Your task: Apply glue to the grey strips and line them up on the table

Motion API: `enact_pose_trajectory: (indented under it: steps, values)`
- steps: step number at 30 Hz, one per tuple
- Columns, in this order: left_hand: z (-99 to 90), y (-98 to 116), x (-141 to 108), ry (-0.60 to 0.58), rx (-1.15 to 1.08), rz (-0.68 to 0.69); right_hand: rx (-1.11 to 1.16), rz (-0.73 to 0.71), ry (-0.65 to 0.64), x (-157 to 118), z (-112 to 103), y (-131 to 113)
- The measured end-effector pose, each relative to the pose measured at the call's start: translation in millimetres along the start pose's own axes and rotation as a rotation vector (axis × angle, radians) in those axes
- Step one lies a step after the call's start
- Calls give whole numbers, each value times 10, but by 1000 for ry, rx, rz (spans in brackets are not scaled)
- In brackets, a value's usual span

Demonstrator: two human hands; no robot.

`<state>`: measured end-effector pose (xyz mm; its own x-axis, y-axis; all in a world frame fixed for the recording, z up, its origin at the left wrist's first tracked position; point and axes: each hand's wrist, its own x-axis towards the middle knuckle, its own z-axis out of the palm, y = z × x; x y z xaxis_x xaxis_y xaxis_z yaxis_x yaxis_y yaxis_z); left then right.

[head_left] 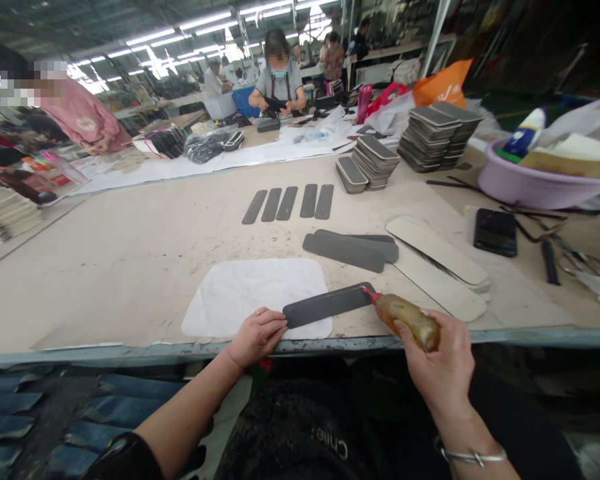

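Note:
A long dark grey strip with rounded corners (330, 305) lies partly across a white sheet (250, 293) at the table's front edge. My left hand (261, 333) pinches the strip's left end, fingers on top. My right hand (443, 360) is wrapped around a glue bottle (405, 319) with amber contents and a red nozzle. The bottle is tilted, and its tip touches or hovers just over the strip's right end; I cannot tell which. More dark strips (347, 250) overlap behind it, beside long cream pieces (440, 267).
Several small grey pieces (284, 204) lie in a row farther back. Stacks of grey pieces (367, 163) stand at the back right. A purple basin (540, 175), a black phone (495, 232) and scissors (580, 253) occupy the right side. A co-worker (279, 80) works across the table.

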<state>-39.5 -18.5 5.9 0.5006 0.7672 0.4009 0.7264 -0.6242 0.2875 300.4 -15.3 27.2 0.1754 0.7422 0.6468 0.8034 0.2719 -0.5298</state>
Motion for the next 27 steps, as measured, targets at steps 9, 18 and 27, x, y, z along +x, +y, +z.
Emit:
enact_pose_trajectory:
  steps: [9,18,27]
  values:
    - [7,9,-15,-31,14,7,309,-55,-217,-196,263,-494]
    - [28,-21,-35,-54,-12,-4,316,-99,-261,-242,320,-582]
    - [25,-19,-35,-37,-12,-3,139,169,-80,-100,86,-189]
